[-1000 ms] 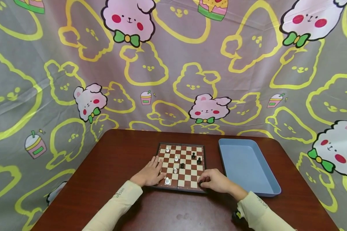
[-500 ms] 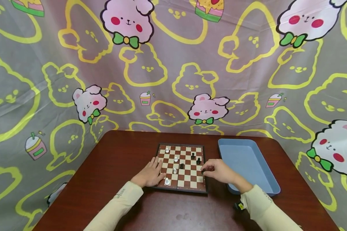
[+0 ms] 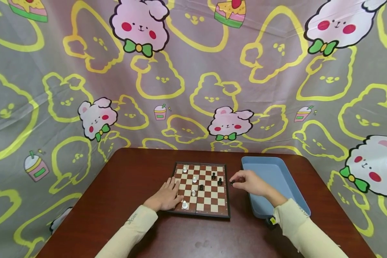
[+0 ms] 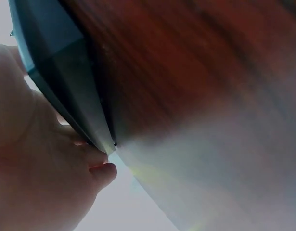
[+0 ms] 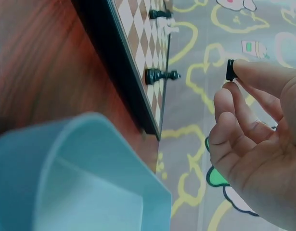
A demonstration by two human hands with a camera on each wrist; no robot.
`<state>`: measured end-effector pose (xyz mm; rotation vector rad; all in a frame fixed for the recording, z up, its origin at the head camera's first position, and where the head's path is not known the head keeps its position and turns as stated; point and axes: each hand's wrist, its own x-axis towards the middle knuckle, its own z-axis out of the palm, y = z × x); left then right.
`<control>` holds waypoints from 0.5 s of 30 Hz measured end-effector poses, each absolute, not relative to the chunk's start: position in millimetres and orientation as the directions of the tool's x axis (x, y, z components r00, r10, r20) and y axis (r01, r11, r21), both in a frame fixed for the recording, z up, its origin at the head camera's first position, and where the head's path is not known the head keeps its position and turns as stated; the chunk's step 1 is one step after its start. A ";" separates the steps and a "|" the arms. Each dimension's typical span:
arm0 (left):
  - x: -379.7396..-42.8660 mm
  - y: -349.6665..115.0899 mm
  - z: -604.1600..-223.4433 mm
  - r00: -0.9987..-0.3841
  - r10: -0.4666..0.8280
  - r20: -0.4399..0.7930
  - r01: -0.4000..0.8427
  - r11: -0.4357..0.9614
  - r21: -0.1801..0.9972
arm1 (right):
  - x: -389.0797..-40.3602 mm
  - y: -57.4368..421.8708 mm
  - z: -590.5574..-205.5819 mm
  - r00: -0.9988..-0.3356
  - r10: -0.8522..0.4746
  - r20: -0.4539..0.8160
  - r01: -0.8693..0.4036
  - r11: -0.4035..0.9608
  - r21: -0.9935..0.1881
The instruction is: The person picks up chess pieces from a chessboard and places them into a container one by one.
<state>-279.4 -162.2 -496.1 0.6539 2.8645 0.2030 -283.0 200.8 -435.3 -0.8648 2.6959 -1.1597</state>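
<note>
My right hand pinches a small black chess piece between thumb and fingers, in the space between the board and the tray. Spread fingers of my left hand rest on the left edge of the chessboard. On the board's right half stand black pieces, among them a chess piece near the right edge. Several white chess pieces, one a larger piece by my left thumb, stand on the left half. In the left wrist view, the palm lies beside the board's dark side.
A blue tray with raised walls stands right of the board, partly under my right forearm. The dark wooden table carries everything. A patterned cloth hangs behind and along both sides.
My right hand has carried the black chess piece off the board's near right corner, outward past the right edge and farther from me. My left hand has stayed at the left edge.
</note>
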 end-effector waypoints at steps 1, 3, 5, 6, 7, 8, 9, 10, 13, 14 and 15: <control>-279.3 -162.3 -496.4 -0.883 0.441 -0.160 0.414 0.893 0.178 | -284.7 202.5 -435.1 -0.838 -0.526 0.143 -0.466 0.557 -0.688; -279.1 -162.2 -496.6 -0.883 0.441 -0.161 0.413 0.892 0.181 | -288.1 206.0 -434.6 -0.841 -0.521 0.146 -0.467 0.562 -0.683; -278.9 -162.0 -496.4 -0.883 0.443 -0.155 0.415 0.891 0.186 | -291.6 209.2 -434.0 -0.844 -0.518 0.143 -0.463 0.567 -0.681; -278.7 -161.9 -496.1 -0.883 0.443 -0.154 0.415 0.891 0.184 | -293.3 210.8 -433.5 -0.847 -0.513 0.137 -0.457 0.571 -0.682; -278.6 -161.8 -495.8 -0.883 0.443 -0.153 0.416 0.891 0.182 | -295.3 212.5 -433.4 -0.851 -0.508 0.130 -0.448 0.576 -0.684; -278.6 -161.9 -495.6 -0.883 0.444 -0.153 0.416 0.891 0.181 | -297.3 214.1 -433.2 -0.859 -0.498 0.119 -0.432 0.583 -0.688; -278.5 -162.0 -495.5 -0.883 0.444 -0.153 0.416 0.891 0.180 | -299.4 215.7 -433.0 -0.865 -0.490 0.109 -0.421 0.590 -0.689; -278.5 -162.2 -495.6 -0.883 0.444 -0.152 0.416 0.891 0.182 | -301.4 217.2 -432.9 -0.872 -0.480 0.099 -0.407 0.596 -0.692; -278.6 -163.0 -496.2 -0.883 0.442 -0.156 0.413 0.892 0.185 | -308.2 222.8 -434.3 -0.888 -0.452 0.082 -0.375 0.610 -0.698; -278.6 -163.1 -496.5 -0.883 0.442 -0.157 0.413 0.892 0.186 | -310.4 224.8 -434.9 -0.892 -0.445 0.081 -0.370 0.614 -0.697; -278.5 -163.1 -496.6 -0.883 0.442 -0.158 0.412 0.892 0.187 | -312.6 226.8 -435.5 -0.892 -0.444 0.083 -0.370 0.613 -0.698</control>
